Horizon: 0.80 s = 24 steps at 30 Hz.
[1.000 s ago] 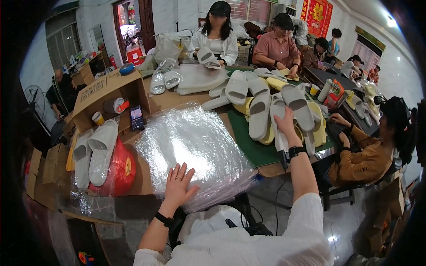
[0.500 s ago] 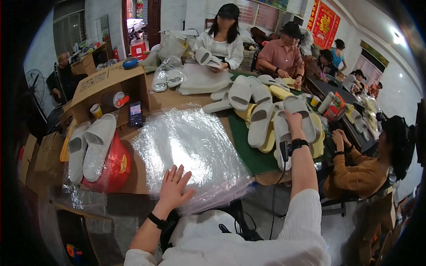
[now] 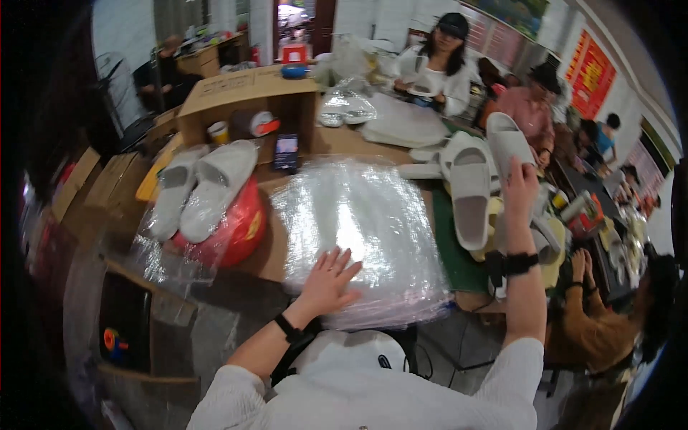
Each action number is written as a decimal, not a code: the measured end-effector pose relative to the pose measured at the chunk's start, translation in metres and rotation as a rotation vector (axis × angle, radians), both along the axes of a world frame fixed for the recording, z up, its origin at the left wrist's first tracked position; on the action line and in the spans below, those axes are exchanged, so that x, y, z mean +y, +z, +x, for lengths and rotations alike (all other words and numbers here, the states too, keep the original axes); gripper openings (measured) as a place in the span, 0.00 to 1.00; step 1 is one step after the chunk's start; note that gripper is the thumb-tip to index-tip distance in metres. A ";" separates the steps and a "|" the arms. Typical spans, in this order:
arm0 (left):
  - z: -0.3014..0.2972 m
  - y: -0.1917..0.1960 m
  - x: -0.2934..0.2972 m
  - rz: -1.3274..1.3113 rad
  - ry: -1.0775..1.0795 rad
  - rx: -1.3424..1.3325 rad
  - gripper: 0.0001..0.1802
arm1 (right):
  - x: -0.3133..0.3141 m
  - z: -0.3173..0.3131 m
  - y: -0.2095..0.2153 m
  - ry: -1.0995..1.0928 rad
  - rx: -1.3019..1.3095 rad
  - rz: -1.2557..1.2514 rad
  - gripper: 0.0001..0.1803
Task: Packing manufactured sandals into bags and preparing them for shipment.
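My left hand [image 3: 328, 285] lies with fingers spread on the near edge of a stack of clear plastic bags [image 3: 358, 208]. Over the right side of the table, my right hand [image 3: 519, 185] grips a light grey slide slipper [image 3: 507, 136] by its lower end, the slipper tilted upright. My fingers partly cover it. Just left of that hand, another grey slipper [image 3: 471, 204] rests on the pile, its toe strap toward the far side. Yellow slippers [image 3: 553, 269] and more grey ones show beneath and behind my right forearm, partly hidden.
At the left, a grey pair in a clear bag [image 3: 215, 190] rests on a red bag [image 3: 247, 229]. Behind stand an open cardboard box [image 3: 247, 89] and a phone [image 3: 285, 153]. A person across the table [image 3: 437, 68] handles a slipper; another [image 3: 598, 322] sits at the right.
My right hand has raised a grey slipper up from the pile. My left hand stays flat on the bags. The whole view has turned, shifting the scene rightward.
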State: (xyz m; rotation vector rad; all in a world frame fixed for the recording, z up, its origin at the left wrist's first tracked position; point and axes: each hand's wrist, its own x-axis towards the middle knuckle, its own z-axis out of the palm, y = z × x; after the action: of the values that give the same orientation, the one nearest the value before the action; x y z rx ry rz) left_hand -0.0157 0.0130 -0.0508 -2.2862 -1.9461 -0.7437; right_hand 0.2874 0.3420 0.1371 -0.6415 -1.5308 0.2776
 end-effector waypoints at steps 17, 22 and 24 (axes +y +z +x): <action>-0.009 -0.010 -0.002 -0.104 0.006 0.099 0.36 | -0.139 -0.151 -0.009 0.636 0.484 -0.887 0.15; -0.007 -0.012 -0.003 0.025 -0.016 -0.037 0.37 | -0.130 -0.173 -0.083 0.496 0.460 -1.137 0.16; -0.006 -0.010 -0.004 0.008 -0.020 -0.035 0.38 | -0.125 -0.178 -0.107 0.463 0.435 -1.218 0.15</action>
State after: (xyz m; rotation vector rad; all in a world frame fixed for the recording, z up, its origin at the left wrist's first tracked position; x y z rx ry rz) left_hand -0.0219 0.0094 -0.0603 -2.3073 -1.9337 -0.7965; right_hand 0.1093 0.2170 0.0298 -1.0436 -0.9388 1.6600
